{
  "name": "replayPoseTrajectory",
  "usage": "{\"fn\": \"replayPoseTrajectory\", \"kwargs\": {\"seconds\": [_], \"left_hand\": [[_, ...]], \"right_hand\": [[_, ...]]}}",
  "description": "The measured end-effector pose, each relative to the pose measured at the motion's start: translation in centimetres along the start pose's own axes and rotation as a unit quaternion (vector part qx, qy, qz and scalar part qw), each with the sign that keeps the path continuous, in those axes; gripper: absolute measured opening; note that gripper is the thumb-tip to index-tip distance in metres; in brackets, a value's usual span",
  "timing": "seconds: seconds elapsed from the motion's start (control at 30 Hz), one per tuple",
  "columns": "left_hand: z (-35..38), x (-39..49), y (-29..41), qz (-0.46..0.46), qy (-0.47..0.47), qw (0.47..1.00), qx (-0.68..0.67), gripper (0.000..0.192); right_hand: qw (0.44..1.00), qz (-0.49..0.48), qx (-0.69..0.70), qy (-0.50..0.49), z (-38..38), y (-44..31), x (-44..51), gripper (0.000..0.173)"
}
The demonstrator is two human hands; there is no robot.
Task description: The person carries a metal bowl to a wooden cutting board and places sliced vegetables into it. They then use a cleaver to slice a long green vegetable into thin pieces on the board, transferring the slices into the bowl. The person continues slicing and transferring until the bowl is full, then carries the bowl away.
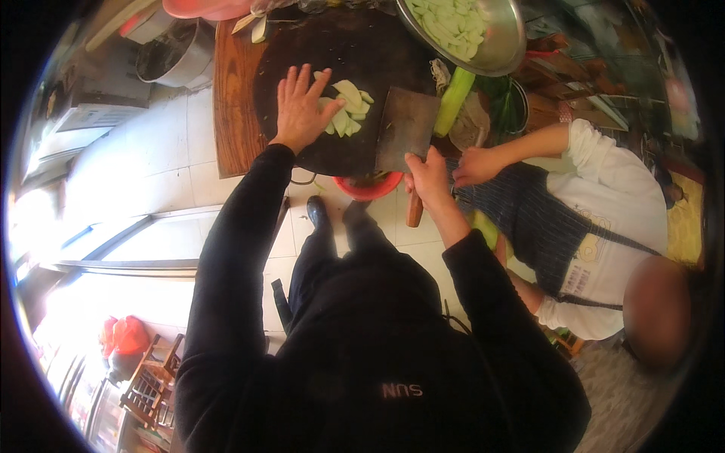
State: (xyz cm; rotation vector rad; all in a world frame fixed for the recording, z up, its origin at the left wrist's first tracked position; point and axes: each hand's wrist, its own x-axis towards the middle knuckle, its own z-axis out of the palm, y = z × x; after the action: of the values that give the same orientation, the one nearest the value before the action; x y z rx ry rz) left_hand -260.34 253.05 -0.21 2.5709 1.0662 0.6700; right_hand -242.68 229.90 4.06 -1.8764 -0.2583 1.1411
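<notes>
A small heap of pale green vegetable slices (351,107) lies on a dark round chopping board (334,45). My left hand (306,110) is spread palm down at the heap's left side, its thumb over some slices; whether it presses on them I cannot tell. In my right hand (431,180) is the wooden handle of a broad cleaver (406,127). The blade lies over the board's right part, a little apart from the slices. To the right of the blade rests a long, light green vegetable stalk (455,102).
A steel bowl (510,34) of similar slices stands at the board's far right. Below the near edge is a red basin (371,188). Close on my right, a person in a striped apron (510,195) has a hand (478,166) near mine. A wooden tabletop (238,102) borders the left.
</notes>
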Motion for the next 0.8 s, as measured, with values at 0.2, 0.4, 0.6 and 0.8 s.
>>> {"fn": "replayPoseTrajectory", "kwargs": {"seconds": [0.2,0.4,0.6,0.8], "left_hand": [[-0.1,-1.3,4.7,0.078,-0.040,0.992,-0.093,0.068],[0.3,-1.1,6.1,0.010,0.064,0.984,-0.165,0.045],[-2.8,10.8,13.6,0.103,0.218,0.936,-0.256,0.040],[-0.3,20.3,13.2,0.141,0.143,0.968,-0.148,0.031]], "right_hand": [[0.996,0.033,-0.021,-0.076,4.5,0.3,1.5,0.026],[0.985,-0.058,0.048,-0.154,7.4,-0.9,1.3,0.016],[0.963,-0.253,-0.092,0.032,2.3,-11.0,-2.2,0.016],[0.981,-0.169,0.085,0.054,-2.0,-12.2,-8.3,0.013]]}}
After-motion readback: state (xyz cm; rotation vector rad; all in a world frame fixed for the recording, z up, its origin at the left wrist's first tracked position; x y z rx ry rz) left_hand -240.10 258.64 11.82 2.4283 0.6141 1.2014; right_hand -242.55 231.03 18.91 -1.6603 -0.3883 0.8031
